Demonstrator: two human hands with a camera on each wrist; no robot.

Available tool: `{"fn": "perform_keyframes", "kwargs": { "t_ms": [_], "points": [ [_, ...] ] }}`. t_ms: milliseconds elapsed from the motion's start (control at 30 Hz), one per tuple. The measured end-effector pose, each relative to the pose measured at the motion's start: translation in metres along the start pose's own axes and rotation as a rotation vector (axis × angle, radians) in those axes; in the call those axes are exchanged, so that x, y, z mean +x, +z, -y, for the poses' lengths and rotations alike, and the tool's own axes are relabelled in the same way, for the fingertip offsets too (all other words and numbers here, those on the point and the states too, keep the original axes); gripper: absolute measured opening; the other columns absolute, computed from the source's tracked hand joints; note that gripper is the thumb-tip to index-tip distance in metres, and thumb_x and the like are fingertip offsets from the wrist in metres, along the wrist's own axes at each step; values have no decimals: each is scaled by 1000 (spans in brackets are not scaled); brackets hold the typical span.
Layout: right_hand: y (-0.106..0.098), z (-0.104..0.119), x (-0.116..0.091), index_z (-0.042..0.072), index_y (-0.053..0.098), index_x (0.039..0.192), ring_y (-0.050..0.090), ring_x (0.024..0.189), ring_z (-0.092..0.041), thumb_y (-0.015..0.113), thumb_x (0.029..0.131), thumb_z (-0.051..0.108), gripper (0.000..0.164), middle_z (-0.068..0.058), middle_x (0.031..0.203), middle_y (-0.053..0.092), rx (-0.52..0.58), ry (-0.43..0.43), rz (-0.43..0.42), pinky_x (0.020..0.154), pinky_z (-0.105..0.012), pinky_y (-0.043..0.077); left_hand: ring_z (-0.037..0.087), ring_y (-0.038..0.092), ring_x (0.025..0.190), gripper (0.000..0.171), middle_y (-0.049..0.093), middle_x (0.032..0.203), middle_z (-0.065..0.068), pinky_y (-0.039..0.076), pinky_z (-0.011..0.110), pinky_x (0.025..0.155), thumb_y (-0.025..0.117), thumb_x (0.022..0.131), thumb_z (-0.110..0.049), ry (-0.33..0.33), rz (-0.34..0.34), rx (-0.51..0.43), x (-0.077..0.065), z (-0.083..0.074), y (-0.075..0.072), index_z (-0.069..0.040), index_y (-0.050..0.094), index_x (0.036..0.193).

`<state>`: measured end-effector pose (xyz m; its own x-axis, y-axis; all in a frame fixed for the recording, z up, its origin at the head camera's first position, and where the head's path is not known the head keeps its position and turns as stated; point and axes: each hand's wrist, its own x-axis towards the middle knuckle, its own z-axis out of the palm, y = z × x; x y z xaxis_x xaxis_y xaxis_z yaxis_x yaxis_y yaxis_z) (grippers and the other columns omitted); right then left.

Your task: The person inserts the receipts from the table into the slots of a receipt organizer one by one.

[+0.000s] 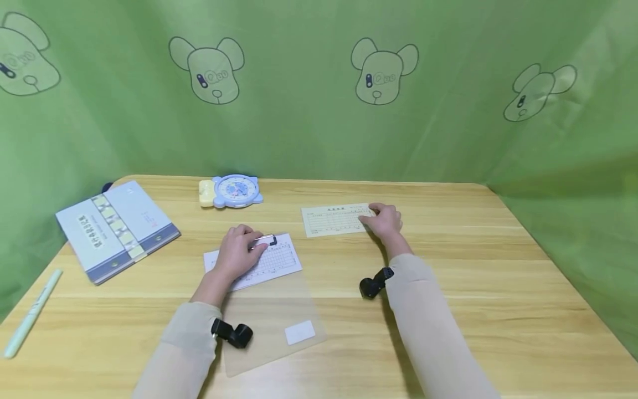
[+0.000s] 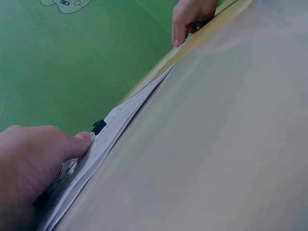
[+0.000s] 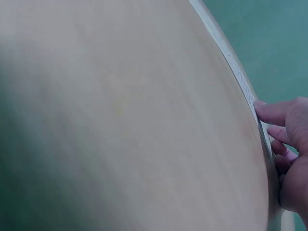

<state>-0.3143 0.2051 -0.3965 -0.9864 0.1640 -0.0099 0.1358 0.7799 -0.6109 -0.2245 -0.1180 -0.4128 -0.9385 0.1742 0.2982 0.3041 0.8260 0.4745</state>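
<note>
A see-through clipboard (image 1: pixel 266 327) lies on the table with a small stack of white printed forms (image 1: pixel 279 260) at its far end. My left hand (image 1: pixel 235 254) grips the metal clip (image 1: pixel 264 240) there, thumb toward me; its other fingers are partly hidden. In the left wrist view, the thumb (image 2: pixel 77 144) rests by the clip's dark end (image 2: pixel 98 126), above the forms. To the right, my right hand (image 1: pixel 386 220) pinches the right end of a pale yellow printed slip (image 1: pixel 331 220), which lies on the wood. The right wrist view shows this slip (image 3: pixel 240 79) nearly edge-on at the fingertips.
A blue-white ledger book (image 1: pixel 117 230) lies at the left, with a pale green marker (image 1: pixel 32 316) nearer me. At the back is a blue toy clock (image 1: pixel 236 190) with a yellow end. Green curtain (image 1: pixel 299 138) surrounds the wooden table (image 1: pixel 473 288). A white label (image 1: pixel 299 332) is on the clipboard.
</note>
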Motion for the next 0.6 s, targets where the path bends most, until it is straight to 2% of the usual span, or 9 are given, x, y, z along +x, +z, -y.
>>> {"fn": "perform_keyframes", "kwargs": {
  "t_ms": [233,367,600],
  "points": [
    [2,-2,-4,6,53,116,35,105,-34,61,77,28,44,-14,115,48,-29,-45,-46,86,-46,23,26,42,89,33,51,97,12,34,38,75,59,81,-25,-11,9,-1,0,-1,0,-4,61,106],
    [5,-5,-5,5,53,114,36,102,-34,58,79,27,41,-16,113,45,-33,-92,-66,86,-47,22,26,42,90,33,51,98,12,34,38,76,59,81,-25,-18,11,0,0,-1,0,-4,61,107],
    [10,-9,-7,4,45,115,41,99,-30,59,79,22,42,-16,107,45,34,-163,-127,86,-47,21,25,42,90,33,51,99,11,34,38,76,59,81,-25,-34,15,-8,0,0,1,-6,61,108]
  ]
}}
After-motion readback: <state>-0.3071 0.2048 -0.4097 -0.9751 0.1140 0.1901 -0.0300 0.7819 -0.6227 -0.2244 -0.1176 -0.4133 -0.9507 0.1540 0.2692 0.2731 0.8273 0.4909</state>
